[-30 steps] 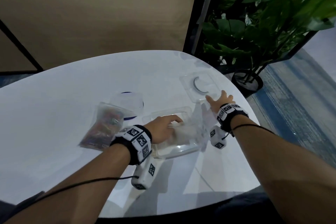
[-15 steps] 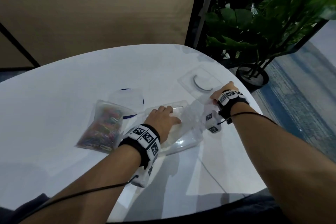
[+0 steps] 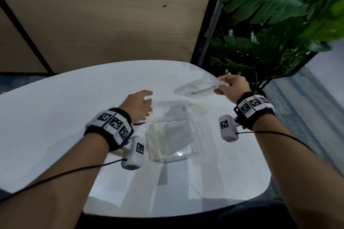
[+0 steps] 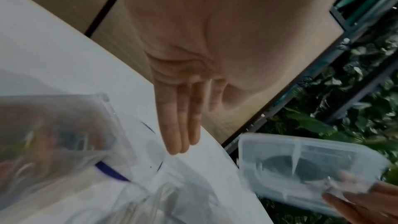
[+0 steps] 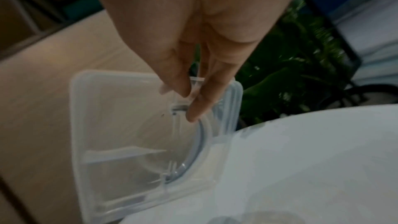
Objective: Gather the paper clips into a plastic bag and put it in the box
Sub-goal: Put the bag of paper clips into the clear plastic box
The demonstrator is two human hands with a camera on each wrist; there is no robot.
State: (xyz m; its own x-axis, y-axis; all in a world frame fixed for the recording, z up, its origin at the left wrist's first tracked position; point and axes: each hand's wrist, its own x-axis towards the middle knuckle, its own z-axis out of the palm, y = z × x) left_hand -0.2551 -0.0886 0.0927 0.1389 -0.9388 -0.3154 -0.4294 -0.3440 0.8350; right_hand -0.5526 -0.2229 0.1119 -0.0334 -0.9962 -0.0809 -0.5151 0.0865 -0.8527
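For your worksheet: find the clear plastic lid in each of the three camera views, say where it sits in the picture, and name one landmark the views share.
Head: the lid is right of centre, held above the table by the right hand.
Left wrist: the lid is at lower right, fingers at its corner.
Right wrist: the lid fills the centre-left, pinched at its edge.
Shared landmark: the green plant, also in the left wrist and right wrist views.

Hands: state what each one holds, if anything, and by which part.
The right hand pinches the clear box lid at its rim tab, lifted off the table. The left hand holds nothing, fingers straight.
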